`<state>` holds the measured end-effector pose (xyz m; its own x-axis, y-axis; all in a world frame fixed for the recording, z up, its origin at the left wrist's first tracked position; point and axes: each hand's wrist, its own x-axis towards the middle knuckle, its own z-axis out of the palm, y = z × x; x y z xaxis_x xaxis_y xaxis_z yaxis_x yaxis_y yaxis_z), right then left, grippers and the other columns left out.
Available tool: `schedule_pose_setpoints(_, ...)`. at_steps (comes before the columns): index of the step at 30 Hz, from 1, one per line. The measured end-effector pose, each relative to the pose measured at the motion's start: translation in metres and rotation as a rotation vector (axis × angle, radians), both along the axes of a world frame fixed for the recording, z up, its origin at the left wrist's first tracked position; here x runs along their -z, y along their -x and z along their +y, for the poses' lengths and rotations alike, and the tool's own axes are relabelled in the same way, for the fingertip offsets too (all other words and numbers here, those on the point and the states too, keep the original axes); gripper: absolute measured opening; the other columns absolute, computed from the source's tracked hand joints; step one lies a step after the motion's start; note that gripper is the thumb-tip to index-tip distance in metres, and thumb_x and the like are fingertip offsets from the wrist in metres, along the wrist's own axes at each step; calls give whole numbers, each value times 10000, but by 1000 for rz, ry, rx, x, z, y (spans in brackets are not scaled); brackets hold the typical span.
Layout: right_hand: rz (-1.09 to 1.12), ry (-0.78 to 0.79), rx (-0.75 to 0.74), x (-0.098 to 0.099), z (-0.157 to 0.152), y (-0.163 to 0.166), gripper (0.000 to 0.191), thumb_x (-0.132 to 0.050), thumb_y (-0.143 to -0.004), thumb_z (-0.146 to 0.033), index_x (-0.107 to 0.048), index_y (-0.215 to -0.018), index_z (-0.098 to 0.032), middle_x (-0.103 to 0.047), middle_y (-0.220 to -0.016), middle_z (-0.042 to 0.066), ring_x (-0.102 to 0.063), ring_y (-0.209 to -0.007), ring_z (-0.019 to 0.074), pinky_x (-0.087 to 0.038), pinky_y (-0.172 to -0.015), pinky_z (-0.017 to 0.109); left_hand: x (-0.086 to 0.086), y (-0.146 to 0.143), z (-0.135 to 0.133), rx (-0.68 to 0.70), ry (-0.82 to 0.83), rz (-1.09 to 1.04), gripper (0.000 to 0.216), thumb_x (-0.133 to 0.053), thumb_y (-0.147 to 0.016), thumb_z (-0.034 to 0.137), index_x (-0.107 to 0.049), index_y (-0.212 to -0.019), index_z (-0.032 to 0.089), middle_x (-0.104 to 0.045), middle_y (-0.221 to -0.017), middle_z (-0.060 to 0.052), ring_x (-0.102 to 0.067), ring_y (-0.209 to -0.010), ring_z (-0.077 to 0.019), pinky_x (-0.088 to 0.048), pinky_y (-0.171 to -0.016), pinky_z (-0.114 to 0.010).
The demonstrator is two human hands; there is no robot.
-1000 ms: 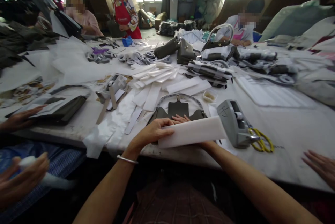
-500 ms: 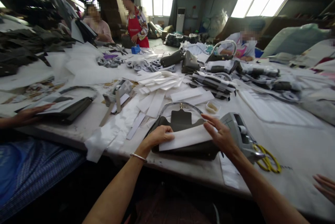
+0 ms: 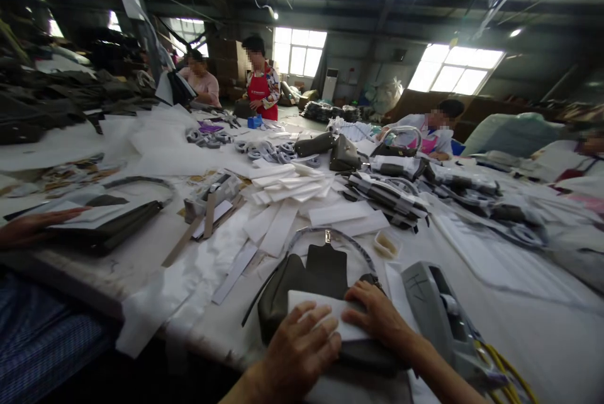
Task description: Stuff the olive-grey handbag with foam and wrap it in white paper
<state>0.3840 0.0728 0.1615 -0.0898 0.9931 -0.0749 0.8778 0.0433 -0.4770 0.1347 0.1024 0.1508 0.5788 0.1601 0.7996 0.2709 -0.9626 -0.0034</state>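
A dark olive handbag (image 3: 278, 294) lies on the table in front of me, its flap (image 3: 326, 265) spread away from me. Its arched handle (image 3: 361, 246) looks wrapped in clear film. Across the bag's near side is a strip of white foam sheet (image 3: 348, 330). My left hand (image 3: 302, 347) rests on the strip's left part, fingers extended and slightly apart. On the right end, my right hand (image 3: 377, 313) presses down with its fingers laid over the foam. Neither hand grips anything.
To the right stands a grey tape dispenser (image 3: 436, 309) beside yellow-handled scissors (image 3: 507, 369). White foam strips (image 3: 292, 187) are piled beyond the bag. A co-worker's hand (image 3: 42, 224) touches another bag (image 3: 117, 228) at left. Wrapped bags (image 3: 387, 196) lie further back.
My view has tilted up. My hands have gone from holding the foam strip by its ends to lying flat on it, and the strip now rests against the bag.
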Motion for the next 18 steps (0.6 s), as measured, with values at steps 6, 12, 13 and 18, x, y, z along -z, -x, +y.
schedule_pose_setpoints(6,219,32,134,8,2,-6,221,-589,-864,-437,-573,-825,-220,-637,-827,12,-592,-808,217,-458,-768,341,17,-27,-14,-154,-112,-40,169,-540,-915,121,-706,-899,149,-716,-965,-47,-607,-1177,-252,-282,-1191,-499)
schedule_pose_setpoints(12,355,-172,380,-2,29,-26,358,-518,-885,-578,-593,-825,-234,-635,-794,17,-600,-779,226,-492,-728,340,53,-51,-12,-160,-149,-149,238,-515,-919,105,-716,-809,172,-740,-900,-30,-683,-990,-168,-465,-1068,-348)
schedule_pose_setpoints(13,340,-229,407,-8,39,-31,358,-517,-883,-579,-608,-839,-235,-648,-807,22,-606,-789,231,-494,-737,347,61,-53,-12,-168,-131,-179,251,-515,-917,99,-718,-793,178,-741,-867,-21,-696,-913,-140,-514,-990,-285)
schedule_pose_setpoints(18,175,-281,230,-41,113,-47,316,-510,-902,-505,-674,-891,-235,-700,-872,27,-630,-825,223,-497,-775,343,90,-58,-12,-204,-96,-230,232,-555,-919,137,-751,-843,235,-768,-884,17,-718,-795,-99,-580,-749,-183)
